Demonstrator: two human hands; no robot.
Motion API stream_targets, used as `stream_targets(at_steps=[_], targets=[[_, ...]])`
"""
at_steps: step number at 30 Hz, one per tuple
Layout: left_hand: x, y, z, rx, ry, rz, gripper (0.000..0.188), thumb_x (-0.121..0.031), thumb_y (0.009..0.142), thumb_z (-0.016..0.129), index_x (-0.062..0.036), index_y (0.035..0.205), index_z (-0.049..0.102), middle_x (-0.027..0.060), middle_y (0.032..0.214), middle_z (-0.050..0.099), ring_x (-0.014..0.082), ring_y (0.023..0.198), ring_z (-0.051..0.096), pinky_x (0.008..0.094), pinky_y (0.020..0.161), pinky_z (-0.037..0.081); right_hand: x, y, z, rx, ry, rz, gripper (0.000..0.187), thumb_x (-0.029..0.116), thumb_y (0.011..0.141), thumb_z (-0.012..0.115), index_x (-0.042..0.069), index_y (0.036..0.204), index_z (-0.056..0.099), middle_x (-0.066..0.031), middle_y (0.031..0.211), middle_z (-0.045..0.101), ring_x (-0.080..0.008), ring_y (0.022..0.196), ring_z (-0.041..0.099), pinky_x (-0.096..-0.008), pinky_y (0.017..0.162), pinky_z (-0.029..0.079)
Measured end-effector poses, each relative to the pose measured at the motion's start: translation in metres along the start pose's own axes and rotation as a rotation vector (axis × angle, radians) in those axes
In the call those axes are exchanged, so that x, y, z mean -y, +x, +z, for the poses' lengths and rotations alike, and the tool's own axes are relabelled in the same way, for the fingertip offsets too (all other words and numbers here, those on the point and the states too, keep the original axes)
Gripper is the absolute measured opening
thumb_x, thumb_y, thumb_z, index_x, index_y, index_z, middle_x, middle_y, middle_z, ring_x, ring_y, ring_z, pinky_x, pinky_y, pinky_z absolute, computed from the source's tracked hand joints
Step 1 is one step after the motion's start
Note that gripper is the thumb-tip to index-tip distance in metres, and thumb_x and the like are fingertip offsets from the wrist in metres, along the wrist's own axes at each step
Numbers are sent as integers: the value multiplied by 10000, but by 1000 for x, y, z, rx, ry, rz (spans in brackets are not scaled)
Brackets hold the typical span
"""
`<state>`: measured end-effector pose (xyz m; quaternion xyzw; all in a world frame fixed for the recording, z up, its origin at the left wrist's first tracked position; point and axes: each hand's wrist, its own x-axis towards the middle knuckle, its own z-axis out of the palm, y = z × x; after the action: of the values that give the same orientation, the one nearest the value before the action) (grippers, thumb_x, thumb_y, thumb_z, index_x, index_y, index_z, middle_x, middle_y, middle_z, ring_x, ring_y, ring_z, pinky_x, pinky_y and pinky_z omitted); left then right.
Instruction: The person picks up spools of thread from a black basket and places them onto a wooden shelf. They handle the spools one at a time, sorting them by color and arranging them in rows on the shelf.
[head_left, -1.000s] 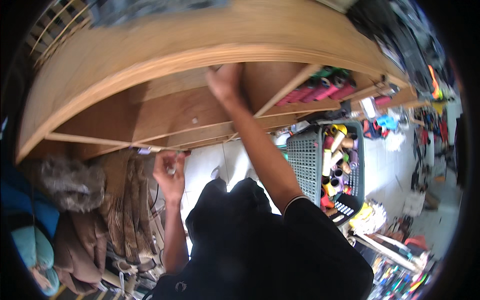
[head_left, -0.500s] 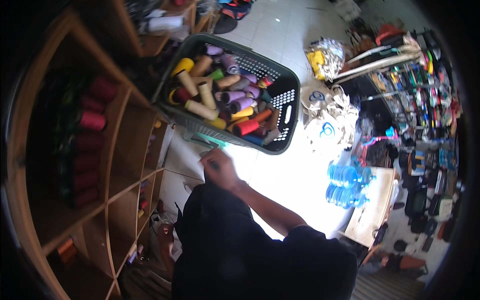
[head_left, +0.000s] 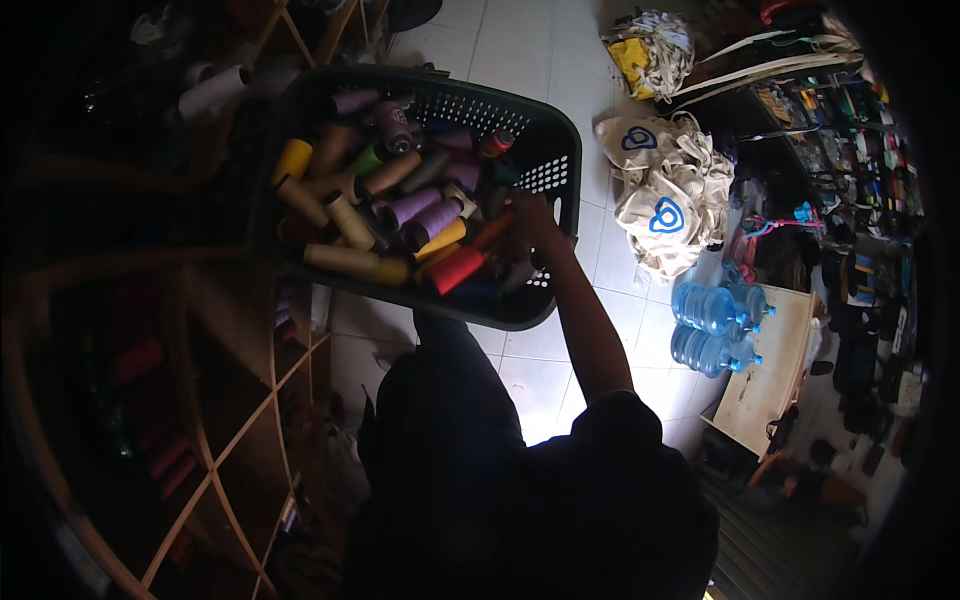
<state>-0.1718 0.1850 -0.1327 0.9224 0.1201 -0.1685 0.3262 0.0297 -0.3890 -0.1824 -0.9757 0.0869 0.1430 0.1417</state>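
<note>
A dark green plastic basket (head_left: 420, 306) with perforated sides holds a heap of thread spools. My right hand (head_left: 532, 225) reaches into its right side, its fingers closed around the end of an orange thread spool (head_left: 490, 232). A red spool (head_left: 459, 269) lies right beside that one. Purple spools (head_left: 433, 222), a yellow spool (head_left: 443, 238) and beige spools (head_left: 350, 221) lie further left in the heap. Deep shade dims my fingers. My left hand does not show.
Wooden cubbyhole shelves (head_left: 242, 432) with dark red spools (head_left: 138, 360) stand at the left. Cream cloth bags (head_left: 668, 195) lie on the tiled floor. Blue water jugs (head_left: 705, 307) sit by a pale wooden table (head_left: 752, 410). Crowded racks (head_left: 840, 130) line the far right.
My right hand has moved from in front of the basket into its right side, onto the orange spool. My left hand, low by the shelves before, is out of sight. The view has shifted and darkened.
</note>
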Motion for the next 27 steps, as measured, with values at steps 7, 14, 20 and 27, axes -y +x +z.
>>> stream_targets(at_steps=[7, 14, 20, 27], targets=[[-105, 16, -13, -65, -210, -138, 255, -203, 926, 604, 13, 1056, 568, 110, 960, 610, 228, 919, 579, 342, 809, 463, 16, 34, -15, 393, -239, -80, 440, 254, 752, 729, 93, 1149, 627, -110, 1235, 569, -291, 1221, 495, -454, 955, 462], [-168, 51, -5, 77, -476, -55, 244, -201, 899, 648, -30, 1067, 600, 71, 1001, 613, 199, 918, 568, 338, 818, 460, -6, 6, -53, 40, 510, 17, 432, 146, 688, 820, 52, 1067, 636, -100, 956, 661, -229, 922, 655, -337, 836, 524], [-307, 82, 24, 131, -195, 438, 549, -217, 836, 716, -25, 1288, 471, 163, 1151, 579, 300, 1071, 565, 383, 931, 446, 73, -41, -134, 171, 672, -154, 443, 173, 721, 817, 17, 1079, 609, -112, 991, 646, -185, 913, 648, -306, 827, 519], [-337, 95, 59, 442, -330, 409, 614, -231, 871, 683, 8, 1351, 384, 220, 1163, 566, 334, 1118, 571, 392, 947, 449, 57, -33, -73, 265, 561, -550, 684, 522, 694, 751, 130, 1226, 575, -101, 1081, 618, -259, 1034, 605, -431, 931, 435]])
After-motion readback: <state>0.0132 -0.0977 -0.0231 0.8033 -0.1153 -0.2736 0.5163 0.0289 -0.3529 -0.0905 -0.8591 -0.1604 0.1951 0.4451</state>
